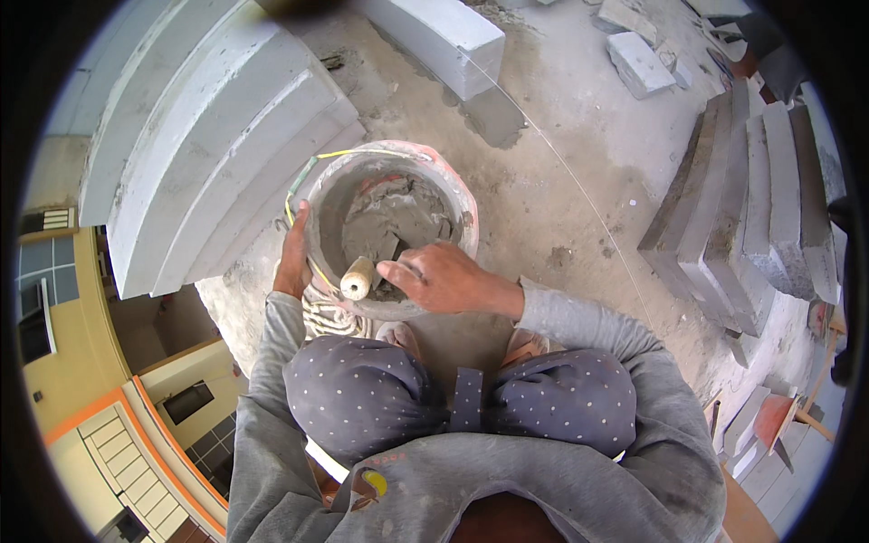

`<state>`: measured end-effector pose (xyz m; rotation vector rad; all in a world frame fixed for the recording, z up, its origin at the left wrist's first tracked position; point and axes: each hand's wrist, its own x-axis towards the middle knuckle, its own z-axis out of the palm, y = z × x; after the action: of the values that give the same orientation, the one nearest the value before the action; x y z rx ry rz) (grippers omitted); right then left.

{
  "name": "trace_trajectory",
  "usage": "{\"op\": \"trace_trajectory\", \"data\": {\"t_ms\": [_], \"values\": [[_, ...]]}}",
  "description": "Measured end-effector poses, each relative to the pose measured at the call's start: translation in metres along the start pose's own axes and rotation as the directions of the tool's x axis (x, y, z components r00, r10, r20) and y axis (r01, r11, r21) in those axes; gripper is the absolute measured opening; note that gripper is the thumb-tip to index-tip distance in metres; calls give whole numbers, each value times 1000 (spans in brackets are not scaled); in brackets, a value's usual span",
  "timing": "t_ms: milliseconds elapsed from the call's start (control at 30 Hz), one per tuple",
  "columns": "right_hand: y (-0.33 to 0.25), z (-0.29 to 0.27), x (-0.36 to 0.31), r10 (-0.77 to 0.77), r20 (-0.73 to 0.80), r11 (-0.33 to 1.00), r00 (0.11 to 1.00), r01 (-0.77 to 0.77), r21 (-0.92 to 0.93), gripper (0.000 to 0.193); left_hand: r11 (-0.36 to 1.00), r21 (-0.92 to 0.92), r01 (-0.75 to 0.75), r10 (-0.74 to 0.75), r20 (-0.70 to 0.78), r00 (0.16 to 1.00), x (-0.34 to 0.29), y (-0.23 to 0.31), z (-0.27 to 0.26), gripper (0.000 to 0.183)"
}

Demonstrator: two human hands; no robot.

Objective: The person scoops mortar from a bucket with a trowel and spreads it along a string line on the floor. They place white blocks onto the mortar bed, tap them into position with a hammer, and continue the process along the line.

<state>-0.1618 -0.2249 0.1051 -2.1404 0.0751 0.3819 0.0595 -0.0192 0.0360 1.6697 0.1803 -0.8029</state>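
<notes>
A mortar-crusted bucket (464, 217) stands in front of my knees, with wet grey mortar (389, 217) inside. My left hand (293, 258) grips the bucket's left side, partly hidden by the rim. Over the near right part of the bucket, my right hand (444, 279) is closed, its fingers curled beside a trowel (358, 279). The trowel's pale wooden handle points up toward me, outside the visible grip, and its dark blade goes down toward the mortar. What the right fingers pinch is hidden.
Large grey blocks (226, 136) are stacked at the left, and more blocks (724, 217) stand at the right. One long block (444, 41) lies ahead. A thin string (579, 181) runs across the dusty floor. Coiled rope (335, 319) lies against the bucket's near side.
</notes>
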Motion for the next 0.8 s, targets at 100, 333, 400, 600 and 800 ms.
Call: {"op": "trace_trajectory", "data": {"t_ms": [100, 333, 400, 600, 800], "values": [[-23, -1, 13, 263, 365, 693, 893, -438, 573, 63, 989, -127, -71, 89, 142, 986, -6, -6, 9, 70], [-23, -10, -19, 337, 515, 332, 788, -612, 718, 36, 933, 38, -359, 338, 257, 905, -67, 9, 67, 71], [-14, -36, -44, 344, 560, 437, 754, -656, 615, 32, 864, 104, -493, 446, 296, 844, -72, 11, 81, 71], [36, -80, -100, 459, -59, 703, 887, -402, -587, 35, 862, 36, -506, 475, 294, 830, -83, 24, 103, 69], [15, -70, -30, 413, -91, 628, 906, -356, -693, 23, 641, 317, -699, 550, 445, 707, -95, 25, 128, 62]]}}
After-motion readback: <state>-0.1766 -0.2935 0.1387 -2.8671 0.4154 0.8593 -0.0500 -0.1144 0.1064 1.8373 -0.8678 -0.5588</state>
